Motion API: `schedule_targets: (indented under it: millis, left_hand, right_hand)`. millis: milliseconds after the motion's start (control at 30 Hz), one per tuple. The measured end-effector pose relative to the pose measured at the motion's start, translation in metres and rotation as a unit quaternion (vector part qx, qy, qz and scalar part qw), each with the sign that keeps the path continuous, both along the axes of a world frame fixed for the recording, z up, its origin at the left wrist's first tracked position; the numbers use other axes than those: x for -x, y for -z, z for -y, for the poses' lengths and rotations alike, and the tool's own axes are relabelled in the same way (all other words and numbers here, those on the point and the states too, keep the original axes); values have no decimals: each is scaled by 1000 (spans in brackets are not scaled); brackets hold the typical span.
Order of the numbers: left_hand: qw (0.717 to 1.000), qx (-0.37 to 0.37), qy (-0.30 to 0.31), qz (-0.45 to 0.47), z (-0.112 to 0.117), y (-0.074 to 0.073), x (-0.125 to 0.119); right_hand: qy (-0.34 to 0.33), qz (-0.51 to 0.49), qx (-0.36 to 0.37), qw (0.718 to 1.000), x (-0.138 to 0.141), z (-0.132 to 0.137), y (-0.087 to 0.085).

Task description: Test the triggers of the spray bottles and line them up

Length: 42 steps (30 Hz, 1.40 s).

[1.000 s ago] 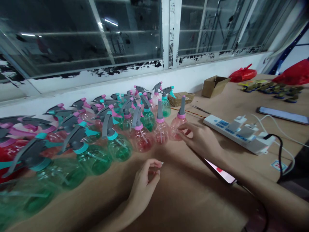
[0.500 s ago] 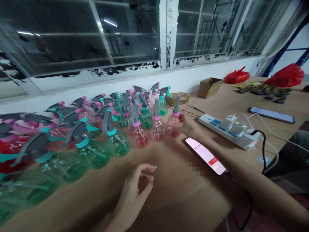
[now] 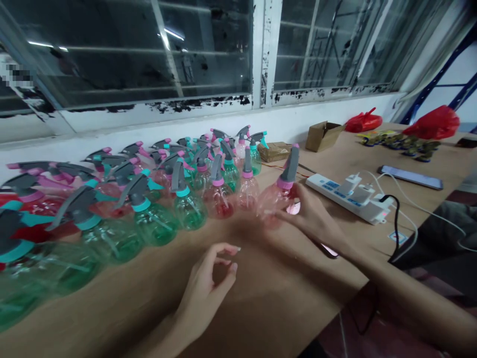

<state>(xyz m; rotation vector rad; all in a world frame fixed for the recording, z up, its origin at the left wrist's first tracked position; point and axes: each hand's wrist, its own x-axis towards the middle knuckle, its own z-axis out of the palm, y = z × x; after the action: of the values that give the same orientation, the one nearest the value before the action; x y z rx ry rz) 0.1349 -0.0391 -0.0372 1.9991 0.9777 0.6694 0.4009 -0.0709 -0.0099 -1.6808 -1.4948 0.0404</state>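
Observation:
In my right hand (image 3: pixel 311 211) is a pink spray bottle (image 3: pixel 278 199) with a grey trigger head and a pink collar. My fingers wrap round its body, and it leans slightly to the right. My left hand (image 3: pixel 210 288) hovers over the brown tabletop (image 3: pixel 268 298), fingers curved and apart, with nothing between them. To the left stand several more spray bottles in rows, among them a red one (image 3: pixel 222 199) and a green one (image 3: pixel 190 209). Part of the phone (image 3: pixel 330 250) is hidden behind my right hand and forearm.
A white power strip (image 3: pixel 343 199) with plugged-in chargers lies right of my right hand. Beyond are a second phone (image 3: pixel 412 177), an open cardboard box (image 3: pixel 324 136), a flat brown package (image 3: pixel 275 151) and red plastic bags (image 3: pixel 363 121). Cables trail over the table's right edge.
My right hand has brought the pink spray bottle away from the row, nearer to me, and the bottle has tilted. The hand now covers much of the phone. My left hand has hardly moved.

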Motion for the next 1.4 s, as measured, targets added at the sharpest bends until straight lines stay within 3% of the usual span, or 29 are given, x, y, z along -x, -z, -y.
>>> schedule_targets:
  millis: [167, 300, 533, 767, 933, 1133, 1300, 1400]
  left_hand:
    - [997, -41, 12, 61, -5, -9, 16]
    - [996, -62, 7, 70, -8, -26, 30]
    - [992, -85, -61, 72, -17, -49, 54]
    - [989, -49, -75, 116, -28, -53, 72]
    - [992, -60, -51, 102, -29, -55, 79]
    - [993, -55, -52, 90, -29, -58, 82]
    - [991, -75, -24, 106, -29, -63, 84]
    - [994, -53, -30, 86, -29, -65, 86]
  right_hand:
    - [-86, 3, 42, 995, 68, 12, 8]
    - [-168, 25, 22, 985, 109, 6, 14]
    - [-224, 25, -15, 974, 167, -10, 22]
    - [-223, 68, 4, 972, 206, -19, 26]
    - [-193, 102, 11, 976, 219, -21, 29]
    - [-226, 45, 44, 972, 222, -18, 27]
    - [-354, 38, 35, 934, 195, -21, 30]
    - [-371, 79, 61, 923, 164, -26, 41]
